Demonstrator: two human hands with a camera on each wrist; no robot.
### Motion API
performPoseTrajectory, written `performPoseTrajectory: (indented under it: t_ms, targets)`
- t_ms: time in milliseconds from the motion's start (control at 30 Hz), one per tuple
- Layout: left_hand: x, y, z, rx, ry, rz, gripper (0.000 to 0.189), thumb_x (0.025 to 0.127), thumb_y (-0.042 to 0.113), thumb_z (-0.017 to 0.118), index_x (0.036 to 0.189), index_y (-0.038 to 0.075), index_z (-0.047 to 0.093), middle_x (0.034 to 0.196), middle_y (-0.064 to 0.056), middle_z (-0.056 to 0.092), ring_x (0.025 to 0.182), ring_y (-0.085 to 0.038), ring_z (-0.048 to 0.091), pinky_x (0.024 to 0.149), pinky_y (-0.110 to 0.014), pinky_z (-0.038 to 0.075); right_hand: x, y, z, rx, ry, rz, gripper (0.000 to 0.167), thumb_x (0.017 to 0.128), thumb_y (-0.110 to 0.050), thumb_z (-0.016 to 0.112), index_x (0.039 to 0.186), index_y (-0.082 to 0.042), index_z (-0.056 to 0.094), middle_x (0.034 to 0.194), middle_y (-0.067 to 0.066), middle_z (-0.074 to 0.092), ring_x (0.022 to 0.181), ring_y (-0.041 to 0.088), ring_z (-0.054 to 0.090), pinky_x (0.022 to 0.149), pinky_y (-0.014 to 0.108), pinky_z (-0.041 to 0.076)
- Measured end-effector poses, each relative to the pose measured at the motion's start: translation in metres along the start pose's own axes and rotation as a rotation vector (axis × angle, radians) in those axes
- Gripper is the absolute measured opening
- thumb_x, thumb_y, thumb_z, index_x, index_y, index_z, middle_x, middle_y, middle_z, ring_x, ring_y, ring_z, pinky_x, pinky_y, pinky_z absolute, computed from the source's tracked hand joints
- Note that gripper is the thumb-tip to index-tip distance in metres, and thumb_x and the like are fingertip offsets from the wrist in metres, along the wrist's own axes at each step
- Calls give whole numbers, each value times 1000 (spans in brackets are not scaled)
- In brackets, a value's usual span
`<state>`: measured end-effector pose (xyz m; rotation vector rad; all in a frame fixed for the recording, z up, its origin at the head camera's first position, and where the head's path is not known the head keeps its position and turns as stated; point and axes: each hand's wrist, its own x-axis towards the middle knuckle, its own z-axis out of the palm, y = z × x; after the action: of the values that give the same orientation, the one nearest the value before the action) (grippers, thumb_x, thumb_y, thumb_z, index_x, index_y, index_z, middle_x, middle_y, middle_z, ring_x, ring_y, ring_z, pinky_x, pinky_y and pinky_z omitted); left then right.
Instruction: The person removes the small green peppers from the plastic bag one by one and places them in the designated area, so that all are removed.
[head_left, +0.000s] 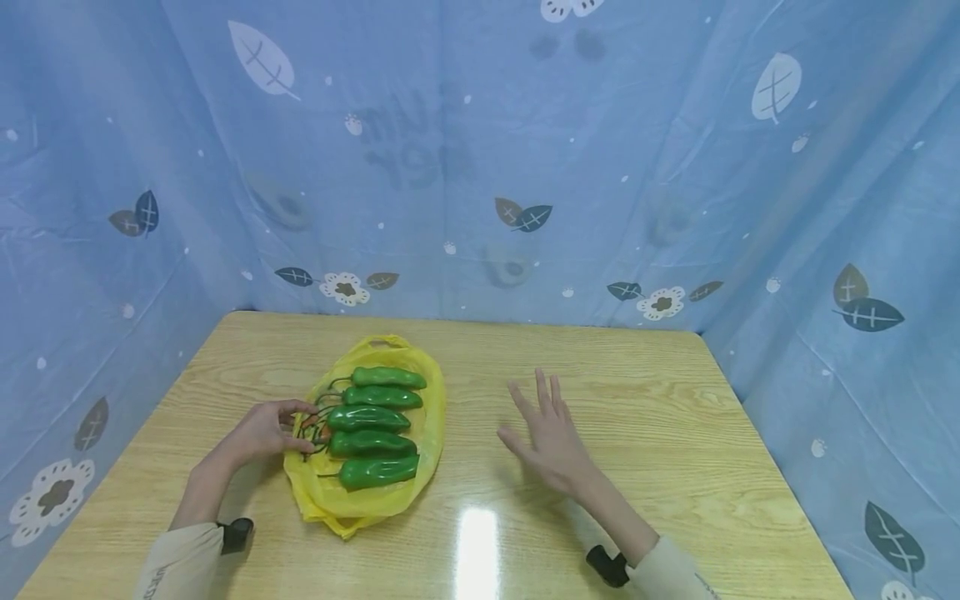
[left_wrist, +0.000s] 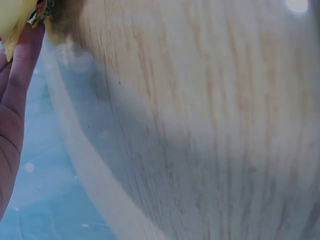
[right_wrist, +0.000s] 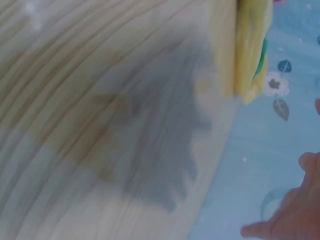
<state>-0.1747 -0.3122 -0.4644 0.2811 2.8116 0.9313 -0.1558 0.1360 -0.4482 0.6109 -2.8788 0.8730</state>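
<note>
Several glossy green peppers (head_left: 369,417) lie side by side on a yellow plastic bag (head_left: 408,500) on the table, their stems toward the left. Between the thumb and fingers of my left hand (head_left: 261,433), at the bag's left edge, is a clump of thin dark pepper stems (head_left: 309,432) with orange-red bits. In the left wrist view, that hand's fingers (left_wrist: 24,65) touch the yellow plastic and this dark clump. My right hand (head_left: 551,442) hovers over the table right of the bag, its fingers spread and holding nothing. Most of what lies under the stems is hidden.
The wooden table (head_left: 600,358) reflects a bright patch of light near its front. A blue curtain (head_left: 465,150) with leaf and flower prints hangs behind it and along both sides. Each wrist carries a small black camera (head_left: 236,534).
</note>
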Motion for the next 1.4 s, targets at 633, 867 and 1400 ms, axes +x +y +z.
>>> performPoseTrajectory:
  t_ms: [633, 867, 1400]
  targets:
    - [-3, -6, 4, 27, 24, 8, 56, 66, 31, 88, 112, 6, 69, 112, -24, 62, 97, -35, 60, 78, -49, 55, 42, -48, 36, 648, -175, -56, 49, 101, -25, 50, 144, -4, 43, 149, 16, 37, 139, 32, 32, 114, 51, 29]
    - [0, -3, 2, 21, 25, 9, 54, 68, 30, 87, 112, 6, 68, 115, -26, 61, 97, -36, 59, 78, -49, 55, 62, -53, 52, 923, -275, -89, 46, 99, -14, 53, 141, 3, 43, 144, 22, 42, 131, 36, 43, 111, 41, 37]
    - [7, -5, -3, 38, 20, 19, 54, 70, 32, 86, 114, 7, 68, 122, -28, 58, 103, -41, 59, 86, -53, 53, 81, -71, 83, 757, -497, -221, 39, 83, -5, 75, 120, 3, 65, 119, 15, 65, 108, 17, 63, 91, 23, 53]
